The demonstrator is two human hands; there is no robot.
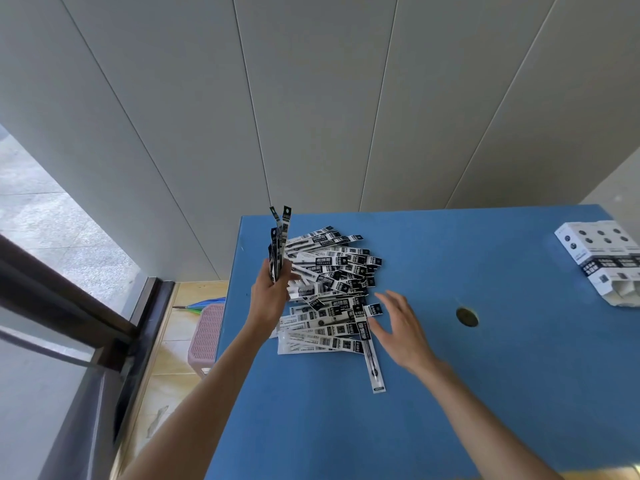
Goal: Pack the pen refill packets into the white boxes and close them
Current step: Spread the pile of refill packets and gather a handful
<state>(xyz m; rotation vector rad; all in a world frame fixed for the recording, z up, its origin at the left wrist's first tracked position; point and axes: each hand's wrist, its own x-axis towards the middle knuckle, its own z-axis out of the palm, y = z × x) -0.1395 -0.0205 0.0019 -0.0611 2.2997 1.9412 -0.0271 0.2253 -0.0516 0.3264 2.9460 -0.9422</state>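
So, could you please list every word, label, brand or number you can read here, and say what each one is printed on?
None can be read.
Packets in the pile: black-and-white labels with barcodes, too small and blurred.
Packets held upright in the left hand: print too small.
Single packet near the right hand: end label blurred.
White boxes: black band with characters, unreadable.

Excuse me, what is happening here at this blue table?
A person is sorting pen refill packets. The left hand holds a small bunch of packets upright above the table's left edge. The right hand is open with fingers spread, beside the pile of packets lying loose on the blue table. The white boxes sit far to the right, untouched, so nothing seems packed yet.
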